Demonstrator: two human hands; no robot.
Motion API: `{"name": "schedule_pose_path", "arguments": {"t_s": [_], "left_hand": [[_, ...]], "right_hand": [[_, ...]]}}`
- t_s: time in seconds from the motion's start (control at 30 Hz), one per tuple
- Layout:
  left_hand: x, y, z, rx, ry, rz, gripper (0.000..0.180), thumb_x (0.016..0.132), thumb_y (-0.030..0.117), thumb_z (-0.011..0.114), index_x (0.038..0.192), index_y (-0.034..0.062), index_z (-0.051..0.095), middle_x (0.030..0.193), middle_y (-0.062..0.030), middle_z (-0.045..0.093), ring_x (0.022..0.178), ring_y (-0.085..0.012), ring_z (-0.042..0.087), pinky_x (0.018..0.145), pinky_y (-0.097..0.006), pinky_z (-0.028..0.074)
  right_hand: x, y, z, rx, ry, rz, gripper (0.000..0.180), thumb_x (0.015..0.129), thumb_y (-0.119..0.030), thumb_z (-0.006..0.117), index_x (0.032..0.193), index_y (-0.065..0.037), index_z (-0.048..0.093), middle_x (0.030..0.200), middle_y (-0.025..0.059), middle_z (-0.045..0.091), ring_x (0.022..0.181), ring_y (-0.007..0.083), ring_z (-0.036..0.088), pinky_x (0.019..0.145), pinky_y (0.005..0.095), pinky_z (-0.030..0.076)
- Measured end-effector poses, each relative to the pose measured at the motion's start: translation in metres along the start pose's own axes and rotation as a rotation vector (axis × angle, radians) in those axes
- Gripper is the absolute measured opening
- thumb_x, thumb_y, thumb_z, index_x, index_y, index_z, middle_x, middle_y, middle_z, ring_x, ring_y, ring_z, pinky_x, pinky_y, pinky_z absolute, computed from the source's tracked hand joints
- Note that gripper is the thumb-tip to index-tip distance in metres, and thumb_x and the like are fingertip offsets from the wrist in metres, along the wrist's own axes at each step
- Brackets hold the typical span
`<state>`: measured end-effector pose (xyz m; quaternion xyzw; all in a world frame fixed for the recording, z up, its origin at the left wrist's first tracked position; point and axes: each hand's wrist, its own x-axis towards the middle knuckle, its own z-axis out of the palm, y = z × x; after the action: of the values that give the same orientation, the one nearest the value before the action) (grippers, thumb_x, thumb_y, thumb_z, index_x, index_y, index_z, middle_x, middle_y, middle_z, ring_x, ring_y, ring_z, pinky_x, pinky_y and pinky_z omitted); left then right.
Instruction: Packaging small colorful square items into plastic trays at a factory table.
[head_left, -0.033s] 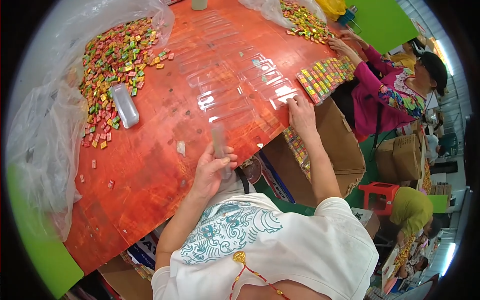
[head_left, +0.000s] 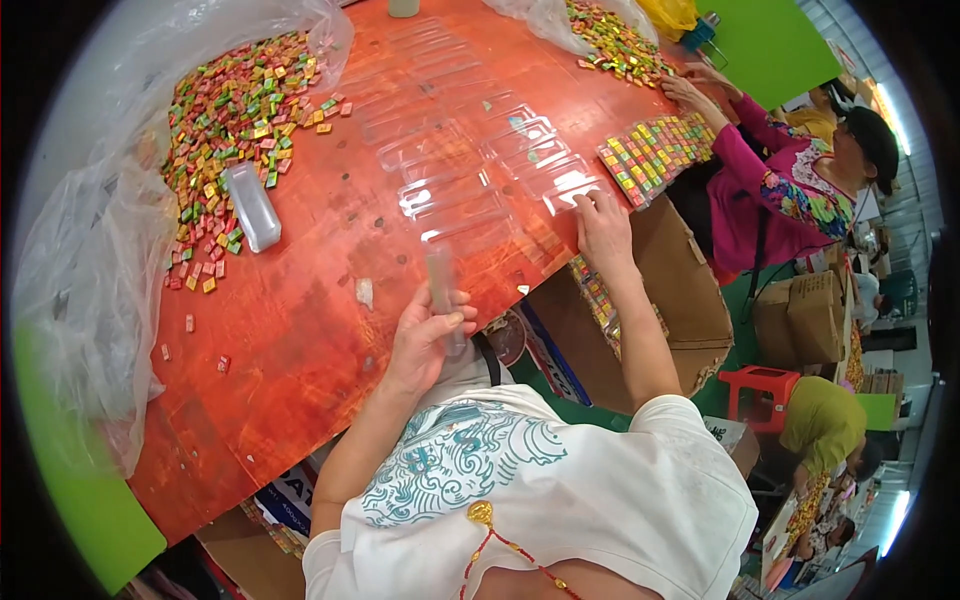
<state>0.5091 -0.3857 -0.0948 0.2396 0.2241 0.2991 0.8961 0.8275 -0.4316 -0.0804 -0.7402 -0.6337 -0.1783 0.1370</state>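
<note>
My left hand [head_left: 428, 335] is closed around a narrow clear plastic tray [head_left: 440, 285], held upright at the table's near edge. Whether several trays are nested there I cannot tell. To the right, my right hand [head_left: 605, 235] has its bent fingers at the near corner of a clear tray [head_left: 560, 183] lying on the red table; the fingertips are partly hidden. More clear trays [head_left: 455, 205] lie in rows beyond both hands. A single clear tray [head_left: 252, 208] rests at the heap of small wrapped candies [head_left: 235, 120] on the left.
Clear plastic sheeting [head_left: 90, 240] lines the left side of the red table [head_left: 300, 330]. A block of candy-filled trays [head_left: 655, 155] sits by a co-worker in a magenta top [head_left: 745, 205]. Below the edge stands an open cardboard box [head_left: 690, 290] holding filled packs. A red stool [head_left: 757, 390] stands behind.
The whole view has shifted very slightly. Both hands keep their places and their hold.
</note>
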Motion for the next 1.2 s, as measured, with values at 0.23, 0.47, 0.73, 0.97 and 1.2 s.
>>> {"name": "schedule_pose_path", "arguments": {"t_s": [0.23,0.47,0.73,0.97,1.2], "left_hand": [[0.002,-0.007,0.008,0.117,-0.006,0.014,0.053,0.08,0.001,0.063,0.13,0.0044,0.046,0.113,-0.0072,0.056,0.101,-0.0179,0.061,0.088,-0.031,0.05],[-0.007,-0.002,0.009,0.098,-0.062,0.026,0.054,0.081,0.005,0.065,0.131,0.0026,0.045,0.113,-0.0071,0.057,0.1,-0.0168,0.061,0.086,-0.031,0.051],[-0.009,0.007,-0.01,-0.049,-0.031,-0.008,0.033,0.084,0.004,0.062,0.116,0.0029,0.052,0.096,-0.0108,0.064,0.086,-0.0207,0.066,0.076,-0.035,0.057],[-0.008,0.021,-0.017,-0.07,0.068,0.2,0.032,0.086,0.003,0.06,0.116,0.0034,0.05,0.106,-0.0112,0.061,0.091,-0.0209,0.065,0.079,-0.037,0.057],[-0.014,0.032,-0.022,-0.065,0.106,0.272,0.032,0.085,0.005,0.061,0.115,0.0007,0.053,0.107,-0.0132,0.062,0.092,-0.025,0.066,0.08,-0.042,0.058]], "right_hand": [[-0.011,-0.133,-0.039,1.531,-0.595,0.277,0.014,0.089,-0.012,0.063,0.093,0.001,0.063,0.079,0.0012,0.06,0.073,0.0068,0.056,0.063,0.0235,0.047],[-0.02,-0.143,-0.03,1.781,-0.76,0.465,0.01,0.092,-0.011,0.06,0.092,-0.002,0.062,0.075,0.0004,0.06,0.064,0.005,0.053,0.057,0.0199,0.042],[-0.012,-0.106,-0.052,1.511,-0.337,0.492,0.009,0.09,-0.009,0.061,0.086,-0.002,0.065,0.071,0.0032,0.06,0.059,0.0073,0.051,0.052,0.0219,0.039],[-0.012,-0.106,-0.049,0.273,-0.056,-0.271,0.009,0.078,-0.007,0.065,0.085,-0.007,0.06,0.087,0.0072,0.06,0.083,0.0269,0.058,0.074,0.0381,0.044],[-0.009,-0.113,-0.026,0.249,-0.081,-0.371,0.016,0.08,-0.01,0.064,0.095,-0.007,0.06,0.091,0.008,0.057,0.091,0.0266,0.056,0.077,0.0383,0.042]]}}
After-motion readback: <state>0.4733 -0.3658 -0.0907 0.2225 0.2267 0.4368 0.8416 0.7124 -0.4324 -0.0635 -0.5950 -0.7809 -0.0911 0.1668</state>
